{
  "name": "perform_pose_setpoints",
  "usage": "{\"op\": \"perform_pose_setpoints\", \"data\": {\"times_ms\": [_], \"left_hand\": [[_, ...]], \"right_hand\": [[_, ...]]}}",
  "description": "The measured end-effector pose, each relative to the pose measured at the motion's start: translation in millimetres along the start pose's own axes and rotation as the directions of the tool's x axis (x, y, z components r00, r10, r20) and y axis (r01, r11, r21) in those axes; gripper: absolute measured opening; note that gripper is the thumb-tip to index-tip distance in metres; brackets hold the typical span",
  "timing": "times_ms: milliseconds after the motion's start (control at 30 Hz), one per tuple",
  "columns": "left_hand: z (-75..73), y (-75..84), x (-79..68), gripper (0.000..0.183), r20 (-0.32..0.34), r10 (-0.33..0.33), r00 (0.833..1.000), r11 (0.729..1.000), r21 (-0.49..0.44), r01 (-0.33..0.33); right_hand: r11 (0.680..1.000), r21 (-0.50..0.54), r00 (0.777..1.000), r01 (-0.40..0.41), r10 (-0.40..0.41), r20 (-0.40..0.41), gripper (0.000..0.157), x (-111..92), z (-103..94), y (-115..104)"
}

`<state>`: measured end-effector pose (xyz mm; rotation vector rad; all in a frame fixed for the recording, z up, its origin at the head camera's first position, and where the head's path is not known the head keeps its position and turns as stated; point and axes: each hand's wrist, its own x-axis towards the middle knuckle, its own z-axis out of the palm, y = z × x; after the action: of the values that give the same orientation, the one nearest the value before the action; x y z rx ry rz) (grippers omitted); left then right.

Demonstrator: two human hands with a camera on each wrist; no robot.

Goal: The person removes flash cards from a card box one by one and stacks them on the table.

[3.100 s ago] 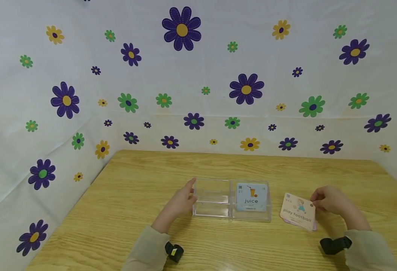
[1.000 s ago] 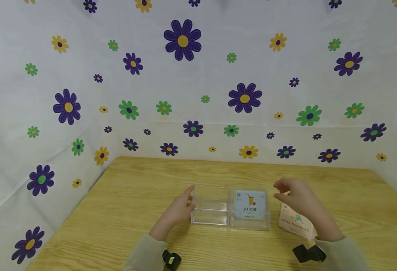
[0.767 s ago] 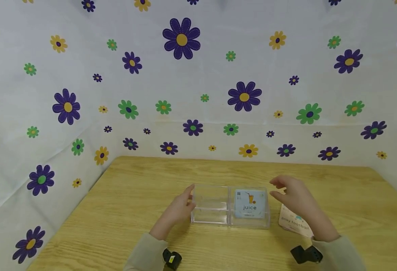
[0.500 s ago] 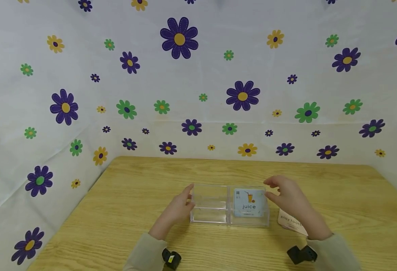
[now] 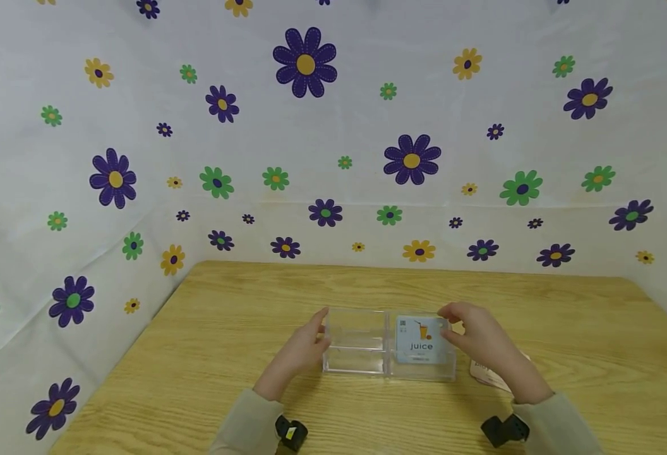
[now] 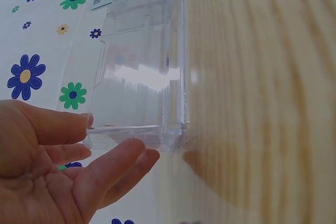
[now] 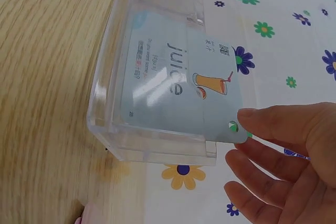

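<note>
A clear plastic two-compartment box (image 5: 356, 362) stands on the table. My left hand (image 5: 296, 355) holds its left end, thumb and fingers at the end wall, as the left wrist view shows. Leaning in the right compartment is a light blue flashcard (image 5: 412, 354) reading "juice", with a drawn orange drink. My right hand (image 5: 481, 338) has its thumb (image 7: 268, 124) at the front of the card's upper corner and a finger behind, pinching it. The left compartment has no card in it.
A "play football" card (image 5: 483, 375) lies to the right of the box, mostly hidden under my right forearm. The wooden table (image 5: 242, 297) ends at a white cloth (image 5: 231, 133) with printed flowers, behind and at the left.
My right hand left the "play football" card, rose and moved left, and now pinches the juice card's corner. The left hand has stayed at the box's end.
</note>
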<state>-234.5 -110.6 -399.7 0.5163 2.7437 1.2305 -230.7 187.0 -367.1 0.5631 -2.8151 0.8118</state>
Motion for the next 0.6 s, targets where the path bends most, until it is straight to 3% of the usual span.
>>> {"op": "perform_pose_setpoints", "data": {"times_ms": [233,600], "left_hand": [[-0.1,1.6,0.6,0.054,0.008,-0.031,1.000,0.999,-0.012,0.031],[0.3,0.8,1.3,0.053,-0.002,-0.007,1.000,1.000,0.002,0.007]], "right_hand": [[1.000,-0.005,1.000,0.003,-0.003,0.002,0.020,0.1,-0.1,0.2],[1.000,-0.017,1.000,0.015,-0.015,-0.004,0.018,0.8,1.0,0.8]]}}
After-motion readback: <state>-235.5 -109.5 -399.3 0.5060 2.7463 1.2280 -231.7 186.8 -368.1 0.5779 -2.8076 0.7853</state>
